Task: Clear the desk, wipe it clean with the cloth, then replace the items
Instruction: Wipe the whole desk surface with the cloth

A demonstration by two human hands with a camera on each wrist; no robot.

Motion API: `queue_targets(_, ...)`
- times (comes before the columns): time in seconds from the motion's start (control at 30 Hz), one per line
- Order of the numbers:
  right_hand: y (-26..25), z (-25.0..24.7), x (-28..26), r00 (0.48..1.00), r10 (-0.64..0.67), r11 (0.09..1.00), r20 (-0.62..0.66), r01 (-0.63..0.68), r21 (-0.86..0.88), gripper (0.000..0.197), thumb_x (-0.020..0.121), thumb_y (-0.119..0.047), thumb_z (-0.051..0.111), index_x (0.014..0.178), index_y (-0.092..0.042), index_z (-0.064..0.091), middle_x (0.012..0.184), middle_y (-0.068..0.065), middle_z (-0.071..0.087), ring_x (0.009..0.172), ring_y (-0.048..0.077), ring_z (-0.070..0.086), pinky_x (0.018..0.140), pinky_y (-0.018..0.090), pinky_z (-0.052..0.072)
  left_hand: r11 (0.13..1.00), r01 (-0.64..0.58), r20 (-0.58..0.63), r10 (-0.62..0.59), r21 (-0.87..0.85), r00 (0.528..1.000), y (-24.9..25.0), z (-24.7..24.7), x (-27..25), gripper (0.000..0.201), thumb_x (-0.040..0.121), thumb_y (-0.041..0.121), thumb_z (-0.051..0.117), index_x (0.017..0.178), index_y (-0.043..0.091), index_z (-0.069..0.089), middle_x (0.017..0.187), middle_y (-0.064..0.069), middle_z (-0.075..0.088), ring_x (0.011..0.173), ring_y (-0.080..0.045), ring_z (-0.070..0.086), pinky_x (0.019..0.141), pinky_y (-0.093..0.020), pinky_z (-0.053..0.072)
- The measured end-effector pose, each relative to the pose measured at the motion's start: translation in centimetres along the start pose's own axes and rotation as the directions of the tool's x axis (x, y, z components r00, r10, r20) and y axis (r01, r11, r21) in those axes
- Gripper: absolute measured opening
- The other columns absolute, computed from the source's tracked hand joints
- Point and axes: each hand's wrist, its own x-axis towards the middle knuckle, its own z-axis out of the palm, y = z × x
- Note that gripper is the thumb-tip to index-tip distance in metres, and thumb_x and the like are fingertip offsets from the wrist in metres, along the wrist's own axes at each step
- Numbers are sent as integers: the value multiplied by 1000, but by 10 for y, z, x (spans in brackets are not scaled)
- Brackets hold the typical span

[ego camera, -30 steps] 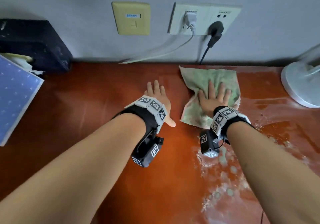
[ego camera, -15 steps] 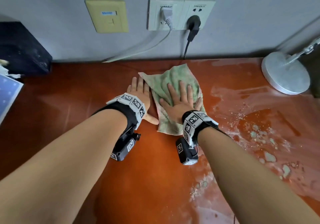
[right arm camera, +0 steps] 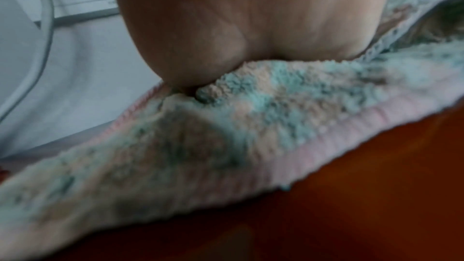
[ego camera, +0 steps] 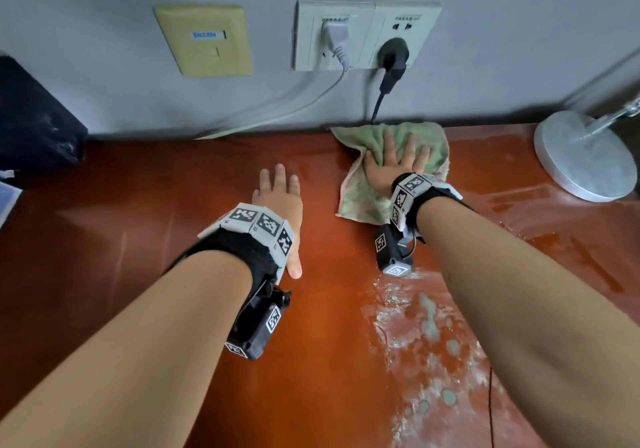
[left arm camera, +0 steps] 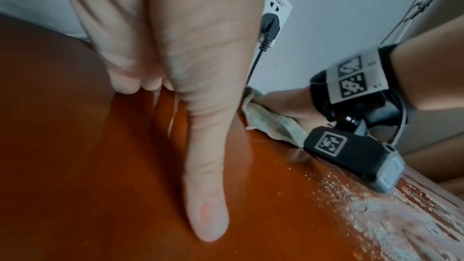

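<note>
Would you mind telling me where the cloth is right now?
In the head view, the cloth lies at the desk's back edge, right of centre, under the right hand, below the black plug.

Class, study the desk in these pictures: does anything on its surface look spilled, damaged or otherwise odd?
Yes. A whitish, pale green blotchy patch covers the desk near the front, under the right forearm. It looks like spilled residue or worn finish; which one cannot be told. The cloth under the right hand lies by the wall, away from it.
</note>
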Motion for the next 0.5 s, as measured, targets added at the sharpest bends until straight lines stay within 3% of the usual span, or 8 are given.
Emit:
queue_targets(0.1, -24, 4, -5, 992, -115, 987, 46, 119, -106, 66, 92, -67, 21, 149, -49, -7, 160, -6, -21, 145, 24, -25, 111, 63, -15, 997, 45, -16, -46, -55, 999, 8, -2, 4, 135, 64, 24, 87, 149, 7, -17, 154, -14, -28, 144, -37, -17, 117, -46, 7)
queue_targets(0.23, -34, 17, -22, 954, -266, 933, 140, 291, -211, 77, 85, -78, 21, 148, -49, -12, 157, -8, -29, 143, 19, -31, 110, 61, -20, 984, 68, -113, -87, -162, 990, 13, -3, 9, 86, 94, 12, 55, 152, 9, -8, 157, -11, -20, 145, -35, -13, 117, -46, 10)
queue_targets(0.3, -21, 16, -26, 940, -300, 923, 159, 329, -202, 81, 81, -84, 24, 147, -53, -11, 156, -12, -32, 142, 16, -32, 111, 58, -19, 988, 82, -107, -96, -128, 990, 13, -5, 7, 99, 88, 15, 66, 151, 9, -9, 157, -11, -20, 145, -35, -13, 117, -48, 11)
queue_targets(0.4, 18, 3, -34, 963, -222, 950, 154, 249, -188, 90, 71, -92, 27, 145, -57, -12, 154, -14, -34, 142, 15, -32, 112, 57, -19, 997, 70, -6, -70, -9, 997, 9, -6, 3, 147, 53, 26, 93, 149, 8, -18, 155, -12, -27, 144, -36, -17, 115, -50, 14)
queue_targets(0.5, 57, -3, -48, 985, -77, 976, 152, 106, -193, 99, 64, -98, 23, 143, -56, -20, 152, -10, -39, 141, 19, -34, 112, 61, -16, 999, 52, 1, -52, 12, 999, 3, -5, -1, 158, 44, 36, 95, 148, 10, -21, 153, -12, -30, 143, -34, -20, 116, -54, 15)
